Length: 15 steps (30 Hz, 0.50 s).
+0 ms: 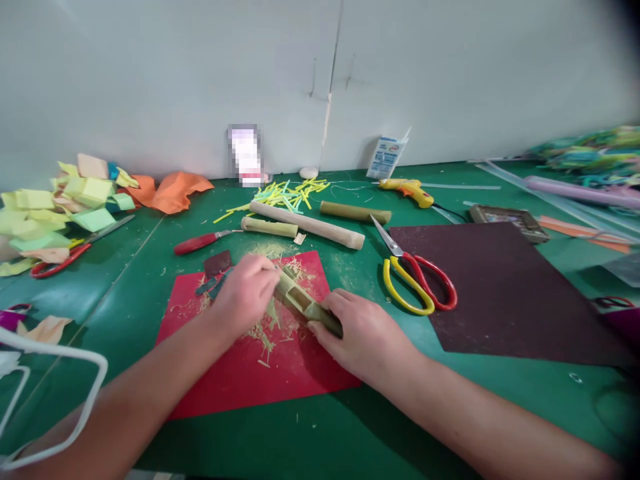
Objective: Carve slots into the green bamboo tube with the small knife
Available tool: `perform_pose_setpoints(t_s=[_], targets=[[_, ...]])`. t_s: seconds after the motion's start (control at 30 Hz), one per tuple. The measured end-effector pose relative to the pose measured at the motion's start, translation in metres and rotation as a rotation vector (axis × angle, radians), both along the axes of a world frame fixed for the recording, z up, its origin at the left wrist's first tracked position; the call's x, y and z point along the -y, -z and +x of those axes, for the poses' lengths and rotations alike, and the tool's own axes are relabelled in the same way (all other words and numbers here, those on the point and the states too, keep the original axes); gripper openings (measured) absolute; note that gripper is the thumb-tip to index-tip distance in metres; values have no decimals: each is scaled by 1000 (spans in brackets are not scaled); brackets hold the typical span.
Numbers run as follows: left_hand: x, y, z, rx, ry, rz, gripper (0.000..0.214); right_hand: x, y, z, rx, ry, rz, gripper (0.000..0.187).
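A bamboo tube (299, 298) with a rectangular opening cut in its side is held at a slant above a red sheet (320, 367). My right hand (365, 330) is wrapped round its near end. At the far end my left hand (250, 290) is closed, fingers pinched against the tube; whether something small is also in them is hidden. Pale bamboo shavings (267, 333) are scattered over the red sheet. Beside my left hand lie a dark brown square (217, 263) and a dark bluish piece (205, 287), partly covered.
Behind lie bamboo lengths (355, 212), a pale stick (310, 225) and a red-handled tool (201, 243). To the right are scissors (420, 280), a dark sheet (490, 293) and a yellow glue gun (407, 190). Folded papers (65, 207) pile up at left, near a white frame (95, 393).
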State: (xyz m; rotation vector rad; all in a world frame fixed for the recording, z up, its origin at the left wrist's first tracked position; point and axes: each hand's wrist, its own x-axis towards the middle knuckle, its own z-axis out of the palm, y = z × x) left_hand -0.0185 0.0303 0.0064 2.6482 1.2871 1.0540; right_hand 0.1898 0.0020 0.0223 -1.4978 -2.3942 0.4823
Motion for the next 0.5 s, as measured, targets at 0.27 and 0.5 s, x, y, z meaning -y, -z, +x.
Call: perform_pose_setpoints(t_s=[0.27,0.5], targets=[[-3,1,-2,5,-8,-2,14,-1,1,1,13,4,-16,14],[1,-1,0,8,-26,1,15,-1,-1,2,16,-8,-22,16]])
